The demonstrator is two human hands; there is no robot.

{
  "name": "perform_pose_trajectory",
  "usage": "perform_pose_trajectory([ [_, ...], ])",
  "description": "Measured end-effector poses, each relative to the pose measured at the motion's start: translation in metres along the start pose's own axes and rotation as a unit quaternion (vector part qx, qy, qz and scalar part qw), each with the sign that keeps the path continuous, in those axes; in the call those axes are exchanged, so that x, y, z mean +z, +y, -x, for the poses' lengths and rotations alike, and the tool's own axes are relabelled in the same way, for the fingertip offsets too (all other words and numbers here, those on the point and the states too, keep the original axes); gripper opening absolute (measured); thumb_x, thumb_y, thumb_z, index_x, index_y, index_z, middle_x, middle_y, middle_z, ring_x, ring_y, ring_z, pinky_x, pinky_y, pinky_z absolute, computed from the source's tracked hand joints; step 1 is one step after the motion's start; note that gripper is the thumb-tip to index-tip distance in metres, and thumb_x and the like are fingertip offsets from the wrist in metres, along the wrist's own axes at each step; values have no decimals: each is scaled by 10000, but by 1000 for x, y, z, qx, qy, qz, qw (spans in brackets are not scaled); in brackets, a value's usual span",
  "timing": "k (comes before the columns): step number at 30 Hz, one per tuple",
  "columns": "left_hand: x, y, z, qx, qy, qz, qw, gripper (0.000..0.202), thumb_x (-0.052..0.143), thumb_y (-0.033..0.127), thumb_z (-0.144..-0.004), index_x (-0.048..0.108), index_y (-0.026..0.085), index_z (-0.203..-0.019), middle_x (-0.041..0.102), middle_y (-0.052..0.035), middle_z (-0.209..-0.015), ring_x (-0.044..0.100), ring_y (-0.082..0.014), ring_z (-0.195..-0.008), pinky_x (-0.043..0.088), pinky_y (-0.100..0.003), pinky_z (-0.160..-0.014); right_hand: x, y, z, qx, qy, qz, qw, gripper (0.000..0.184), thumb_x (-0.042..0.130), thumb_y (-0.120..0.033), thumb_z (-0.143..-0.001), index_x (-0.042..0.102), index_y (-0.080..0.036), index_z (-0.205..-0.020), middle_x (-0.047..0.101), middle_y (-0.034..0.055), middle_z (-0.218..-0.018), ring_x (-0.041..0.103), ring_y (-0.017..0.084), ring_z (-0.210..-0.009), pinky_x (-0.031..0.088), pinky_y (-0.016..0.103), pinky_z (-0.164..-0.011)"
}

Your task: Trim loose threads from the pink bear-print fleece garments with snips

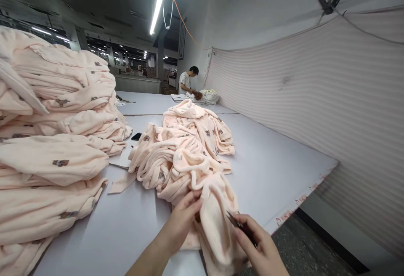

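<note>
Right hand (260, 244): dark snips (242, 226) gripped in the fingers, tip directed at the cloth; contact cannot be told. Left hand (181, 221): fold of a pale pink garment (215, 221) pinched between thumb and fingers. Garment: placed at the table's near edge, between both hands. Beyond: printed pink heap (186, 149), bunched on the white table (268, 154). To the left: taller pink pile (57, 149), stacked; black phone (136, 136), laid between. Far end: white stack (210, 97), handled by a co-worker (184, 82).
</note>
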State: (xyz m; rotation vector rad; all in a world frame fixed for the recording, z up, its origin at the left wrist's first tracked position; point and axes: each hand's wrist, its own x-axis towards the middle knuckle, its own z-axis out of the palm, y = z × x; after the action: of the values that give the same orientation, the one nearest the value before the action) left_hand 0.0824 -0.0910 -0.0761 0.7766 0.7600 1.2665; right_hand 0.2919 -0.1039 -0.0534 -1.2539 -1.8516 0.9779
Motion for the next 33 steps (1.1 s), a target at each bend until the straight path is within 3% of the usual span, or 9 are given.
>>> perform_pose_trajectory([
  [5,3,-8,-47,-23,-21,6,999,374,689,323,-762,669,181,-1107,693,-81,-1089,579,-238,-1104,435,-313,-923,18,9,15,-17,-108,114,988,420,662,-306,-713,598,-220,-1119,683,62,-1067,638,251,-957,496,283,-793],
  [9,3,-7,-46,-15,-44,12,999,361,672,316,-776,667,177,-1109,668,-92,-1171,568,-232,-1148,403,-348,-997,13,22,5,-11,-122,241,963,434,585,-154,-692,622,-225,-1119,688,77,-1069,646,274,-942,490,360,-811],
  [15,5,-4,-37,12,9,-18,1000,378,686,329,-749,649,153,-1081,704,-115,-1039,642,-245,-997,452,-399,-924,-12,19,-14,-42,-138,30,989,525,463,-109,-813,507,-249,-1317,528,54,-1371,466,199,-1273,341,382,-1070],
  [19,11,-20,-14,65,109,-74,989,291,617,383,-795,605,194,-1015,664,-68,-999,611,-225,-965,454,-353,-848,-2,20,-56,-64,-67,-12,996,467,500,-228,-869,500,-229,-1336,508,69,-1390,451,215,-1286,346,392,-1065],
  [22,21,-53,16,110,187,-185,959,229,646,386,-763,590,206,-893,608,-38,-894,567,-215,-871,403,-324,-821,14,26,-94,-75,-34,-6,997,440,454,-192,-865,544,-202,-1296,575,74,-1319,516,224,-1216,376,396,-1030],
  [25,31,-85,33,139,206,-420,873,376,678,377,-702,558,186,-1002,601,-72,-864,552,-257,-781,384,-360,-753,27,32,-116,-80,-42,1,996,448,423,-102,-806,634,-206,-1187,665,46,-1191,574,226,-1128,423,378,-967],
  [28,34,-92,30,123,149,-509,839,228,603,228,-710,553,184,-928,613,-92,-864,555,-278,-816,378,-361,-741,25,37,-111,-84,-45,7,995,424,408,-114,-818,648,-212,-1154,683,33,-1148,590,213,-1097,433,350,-946],
  [31,28,-76,23,120,102,-487,859,103,457,130,-755,497,219,-789,571,-32,-783,553,-222,-766,397,-309,-703,7,36,-84,-72,-16,27,997,351,429,-188,-856,622,-193,-1149,662,70,-1153,581,233,-1087,426,372,-937],
  [33,21,-64,24,152,126,-455,868,97,431,142,-793,469,228,-818,545,-17,-797,548,-204,-766,414,-295,-711,-6,29,-58,-61,9,40,997,273,452,-235,-870,614,-182,-1084,660,85,-1088,593,239,-1016,444,368,-884],
])
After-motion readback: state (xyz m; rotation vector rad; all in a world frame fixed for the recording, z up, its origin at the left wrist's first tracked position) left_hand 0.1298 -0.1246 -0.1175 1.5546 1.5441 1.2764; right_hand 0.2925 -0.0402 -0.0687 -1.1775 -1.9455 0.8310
